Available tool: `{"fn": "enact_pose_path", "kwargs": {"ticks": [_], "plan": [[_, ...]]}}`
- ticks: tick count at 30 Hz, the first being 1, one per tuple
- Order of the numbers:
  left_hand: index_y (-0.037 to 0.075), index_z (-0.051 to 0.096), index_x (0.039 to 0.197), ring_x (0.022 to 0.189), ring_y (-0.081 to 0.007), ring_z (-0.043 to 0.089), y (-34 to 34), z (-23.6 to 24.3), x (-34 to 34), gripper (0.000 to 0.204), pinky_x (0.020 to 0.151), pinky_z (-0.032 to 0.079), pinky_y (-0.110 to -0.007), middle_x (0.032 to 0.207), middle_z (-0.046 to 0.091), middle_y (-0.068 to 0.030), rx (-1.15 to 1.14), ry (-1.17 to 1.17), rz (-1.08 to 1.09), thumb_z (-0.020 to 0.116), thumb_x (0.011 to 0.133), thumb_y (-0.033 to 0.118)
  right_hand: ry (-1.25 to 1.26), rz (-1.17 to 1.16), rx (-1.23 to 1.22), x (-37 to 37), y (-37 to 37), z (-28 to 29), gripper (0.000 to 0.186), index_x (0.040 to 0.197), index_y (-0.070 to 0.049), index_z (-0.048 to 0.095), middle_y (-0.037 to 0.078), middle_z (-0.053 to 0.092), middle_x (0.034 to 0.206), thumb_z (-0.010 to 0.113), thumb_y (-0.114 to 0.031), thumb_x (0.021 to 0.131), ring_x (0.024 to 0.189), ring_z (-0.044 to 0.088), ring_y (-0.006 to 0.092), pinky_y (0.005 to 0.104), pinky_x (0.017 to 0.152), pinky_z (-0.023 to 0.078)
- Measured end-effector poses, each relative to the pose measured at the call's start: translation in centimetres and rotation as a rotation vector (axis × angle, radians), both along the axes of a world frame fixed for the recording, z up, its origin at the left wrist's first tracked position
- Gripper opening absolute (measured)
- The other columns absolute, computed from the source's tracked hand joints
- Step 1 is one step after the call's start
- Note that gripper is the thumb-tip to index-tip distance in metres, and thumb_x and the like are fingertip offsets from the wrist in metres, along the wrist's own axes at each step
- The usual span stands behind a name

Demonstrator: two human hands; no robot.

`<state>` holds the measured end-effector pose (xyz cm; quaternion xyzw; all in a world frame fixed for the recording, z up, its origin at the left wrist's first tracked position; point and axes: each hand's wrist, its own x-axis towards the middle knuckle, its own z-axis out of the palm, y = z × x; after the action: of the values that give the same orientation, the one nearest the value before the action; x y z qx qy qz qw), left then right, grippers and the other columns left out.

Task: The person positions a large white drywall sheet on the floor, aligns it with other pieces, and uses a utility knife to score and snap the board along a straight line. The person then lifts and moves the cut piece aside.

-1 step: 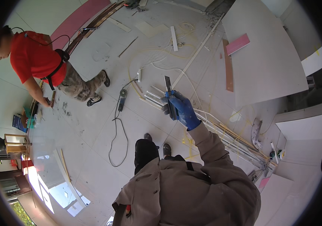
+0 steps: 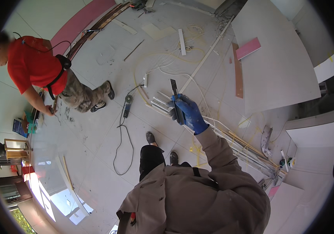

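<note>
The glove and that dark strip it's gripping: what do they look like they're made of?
The glove on the right hand looks like blue rubber or a coated knit: even matte blue, creased at the knuckles, though the weave is too small to tell. The dark strip looks like metal: thin, flat, straight-edged, dull dark grey. Painted plastic can't be ruled out.

Blue glove (image 2: 188, 113), red shirt (image 2: 30, 64), pink board (image 2: 247, 48), pale grey floor (image 2: 96, 128).

A blue-gloved right hand (image 2: 188, 113) holds a dark flat blade (image 2: 174, 95) upright above the littered floor (image 2: 96, 128).
</note>
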<state>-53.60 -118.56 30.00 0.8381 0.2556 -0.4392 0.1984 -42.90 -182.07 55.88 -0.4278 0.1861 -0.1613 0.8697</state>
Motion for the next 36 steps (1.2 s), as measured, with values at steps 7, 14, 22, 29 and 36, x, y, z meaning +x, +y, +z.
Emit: {"fn": "enact_pose_path", "kwargs": {"ticks": [7, 14, 22, 29, 36], "plan": [[0.003, 0.06, 0.093, 0.046, -0.0251, 0.063, -11.4, -2.2, 21.1, 0.025, 0.041, 0.052, -0.039, 0.068, 0.064, -0.0121, -0.039, 0.006, 0.06, 0.07, 0.071, -0.003, 0.305, -0.099, -0.004, 22.4, -10.2, -0.7, 0.043, 0.1, -0.002, 0.066, 0.008, 0.066, 0.07, 0.058, -0.044, 0.101, 0.048, 0.061, 0.016, 0.0275, 0.043, 0.048], [0.003, 0.06, 0.091, 0.045, -0.0249, 0.063, -24.3, -0.8, 53.8, 0.024, 0.041, 0.052, -0.039, 0.066, 0.065, -0.0119, -0.156, -0.255, 0.188, 0.069, 0.071, -0.006, 0.344, -0.207, -0.017, 38.3, -20.9, 0.4, 0.039, 0.098, -0.001, 0.066, 0.008, 0.066, 0.07, 0.057, -0.038, 0.102, 0.046, 0.059, 0.016, 0.0286, 0.04, 0.047], [0.006, 0.059, 0.095, 0.042, -0.0237, 0.058, -44.5, 1.3, 83.4, 0.027, 0.036, 0.044, -0.038, 0.065, 0.061, -0.0103, -0.243, -0.447, 0.073, 0.067, 0.073, -0.007, 0.265, -0.203, 0.072, 57.3, -39.0, -4.1, 0.032, 0.108, -0.003, 0.064, 0.009, 0.067, 0.077, 0.056, -0.033, 0.103, 0.05, 0.061, 0.0176, 0.0311, 0.044, 0.05], [0.0, 0.064, 0.101, 0.055, -0.0304, 0.069, -62.2, 0.1, 91.4, 0.031, 0.048, 0.056, -0.042, 0.074, 0.069, -0.0155, -0.074, -0.105, -0.101, 0.074, 0.072, 0.006, 0.297, -0.09, 0.115, 75.8, -57.5, -5.1, 0.027, 0.114, -0.004, 0.064, 0.01, 0.069, 0.081, 0.059, -0.028, 0.102, 0.053, 0.062, 0.0186, 0.0327, 0.046, 0.052], [-0.001, 0.065, 0.098, 0.057, -0.0308, 0.07, -79.5, -2.7, 103.8, 0.03, 0.05, 0.057, -0.043, 0.075, 0.069, -0.0173, -0.122, 0.085, -0.014, 0.077, 0.073, 0.009, 0.335, -0.175, 0.193, 90.1, -76.2, -8.0, 0.028, 0.118, -0.005, 0.063, 0.01, 0.069, 0.081, 0.059, -0.025, 0.099, 0.056, 0.064, 0.0195, 0.0343, 0.047, 0.053]]}}
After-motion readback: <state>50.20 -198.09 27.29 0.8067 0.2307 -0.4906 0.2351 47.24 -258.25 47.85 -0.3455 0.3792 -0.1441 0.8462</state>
